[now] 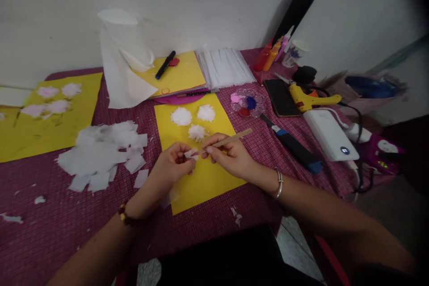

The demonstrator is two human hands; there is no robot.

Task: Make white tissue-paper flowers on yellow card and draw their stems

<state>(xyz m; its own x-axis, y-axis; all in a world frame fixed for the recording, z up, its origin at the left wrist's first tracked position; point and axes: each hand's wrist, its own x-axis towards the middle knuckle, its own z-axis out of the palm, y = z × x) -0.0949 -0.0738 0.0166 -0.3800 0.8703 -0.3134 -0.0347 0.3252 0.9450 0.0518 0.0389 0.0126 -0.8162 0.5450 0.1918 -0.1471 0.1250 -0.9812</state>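
Paper pile (97,152) nr L hand (171,164); phone (282,98), glue gun (303,99) past stick (233,137).

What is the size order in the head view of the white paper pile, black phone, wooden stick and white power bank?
1. White paper pile
2. White power bank
3. Black phone
4. Wooden stick, held in the right hand

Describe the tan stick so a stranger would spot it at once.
Find the yellow sheet with three white puffs. Over it, the right hand grips the stick, one end near the paper in the left hand. Unlike the puffs and paper, it is slim, straight and tan.
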